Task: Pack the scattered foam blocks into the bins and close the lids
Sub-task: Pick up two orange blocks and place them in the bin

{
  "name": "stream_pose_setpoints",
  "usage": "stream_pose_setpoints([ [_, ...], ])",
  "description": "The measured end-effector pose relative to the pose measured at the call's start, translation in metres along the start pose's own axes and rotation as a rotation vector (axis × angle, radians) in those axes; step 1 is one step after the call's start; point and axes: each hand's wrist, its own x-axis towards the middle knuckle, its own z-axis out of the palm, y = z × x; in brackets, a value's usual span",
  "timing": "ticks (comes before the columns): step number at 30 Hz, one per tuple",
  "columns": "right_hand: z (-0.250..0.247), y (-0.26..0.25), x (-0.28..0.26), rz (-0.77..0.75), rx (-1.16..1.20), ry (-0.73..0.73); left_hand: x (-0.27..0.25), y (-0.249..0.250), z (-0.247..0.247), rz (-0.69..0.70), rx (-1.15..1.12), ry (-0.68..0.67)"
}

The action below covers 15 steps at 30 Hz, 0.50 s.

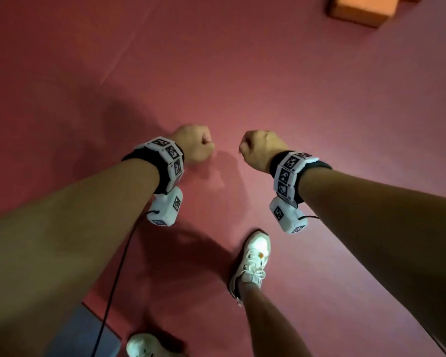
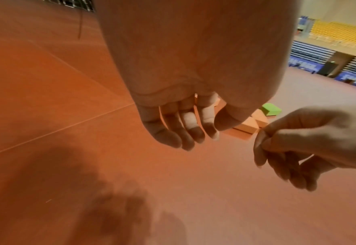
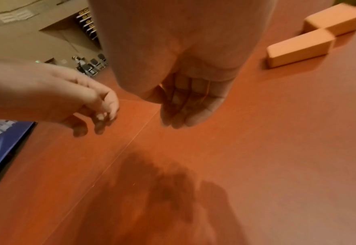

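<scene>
- Red floor (image 1: 294, 73) everywhere, a smooth sports mat with thin pale seams running across it, and the person's shadow lay dark under the arms
- Both arms were stretched out over it; left hand (image 1: 195, 144) hung with fingers (image 2: 172, 132) loosely curled, gripping nothing
- Right hand (image 1: 262, 148) the same, fingers drooping toward the mat, palm bare, no block in it
- The two hands sat near each other, apart, neither touching the floor
- Orange foam block (image 1: 363, 9) lay on the mat far ahead to the right, well apart from both hands
- From the right wrist, two orange blocks (image 3: 300, 48) lay end to end, touching at a corner
- From the left wrist, a small heap of orange blocks (image 2: 246, 127) with a green block (image 2: 271, 109) just behind it
- White sneakers (image 1: 252, 261) stood on the mat below the wrists
- Room beyond was a big hall: yellow seating (image 2: 340, 33), blue boards (image 2: 304, 64) along the edge
- No bin showed in any view
</scene>
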Motion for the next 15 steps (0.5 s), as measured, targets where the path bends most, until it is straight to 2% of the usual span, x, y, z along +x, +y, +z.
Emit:
stream_pose_setpoints([
  [3, -0.055, 0.055, 0.003, 0.058, 0.048, 0.035, 0.052, 0.077, -0.021, 0.035, 0.042, 0.001],
  [6, -0.096, 0.089, 0.008, 0.091, 0.084, 0.080, 0.086, 0.130, -0.040, 0.094, 0.103, 0.012],
  [11, -0.156, 0.128, 0.025, 0.131, 0.095, 0.135, 0.140, 0.191, -0.069, 0.187, 0.217, 0.016],
  [15, -0.198, 0.148, 0.049, 0.142, 0.035, 0.160, 0.189, 0.220, -0.093, 0.225, 0.283, -0.007],
])
